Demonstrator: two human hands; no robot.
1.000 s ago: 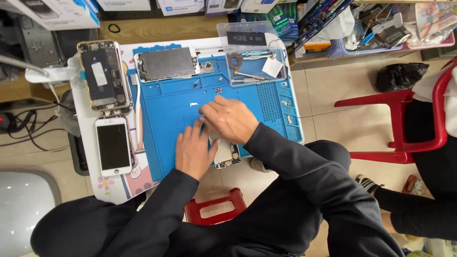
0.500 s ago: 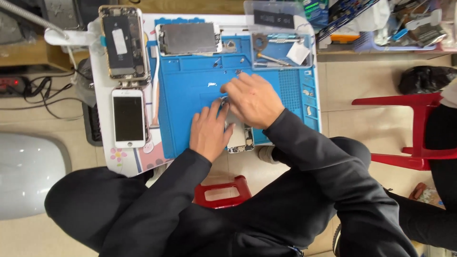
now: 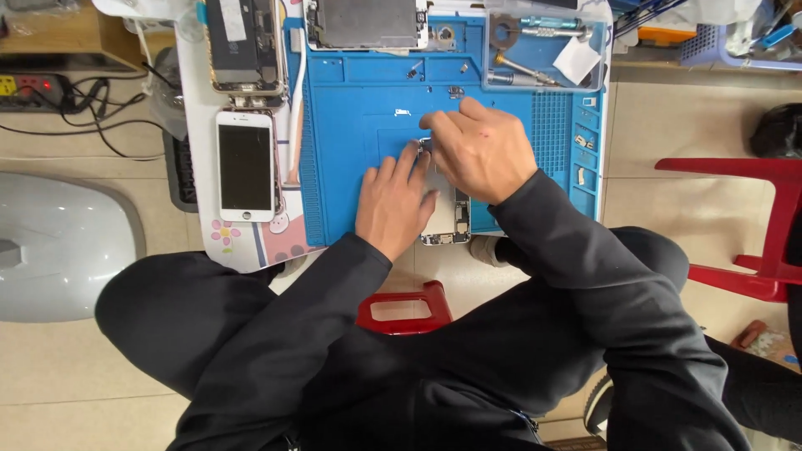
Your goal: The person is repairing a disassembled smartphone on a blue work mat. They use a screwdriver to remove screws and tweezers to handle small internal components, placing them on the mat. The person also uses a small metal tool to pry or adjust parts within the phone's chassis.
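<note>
Since the earlier frame both hands had shifted only slightly toward the middle of the blue repair mat [image 3: 351, 150], and the view had slid so that the mat's top edge met the picture's upper border. At this moment the left hand [image 3: 394, 200] lay flat, fingers spread and pressing on the opened phone body [image 3: 444, 219], which sat at the mat's near edge with its lower end just over the rim. The right hand [image 3: 480, 149] arched above the phone's upper end, fingers curled down with the tips pinched together at a small part; what they gripped could not be told.

A white square paper tag [image 3: 576, 60] lay in the clear plastic tray [image 3: 595, 50] at the mat's far right corner, beside a screwdriver [image 3: 521, 68]. A white oblong label ran down the dark opened phone shell [image 3: 242, 43] at the far left. Below it a white phone with a black screen [image 3: 245, 165] lay face up, just beside the mat's left edge. A metal-backed plate [image 3: 368, 22] rested along the mat's top.

Open blue surface remained left of the hands and above them, up to a few scattered small screws. The mat's right side held a row of small compartments [image 3: 585, 142]. A red stool [image 3: 404, 307] stood below the table edge, and a red chair [image 3: 739, 221] well apart to the right.
</note>
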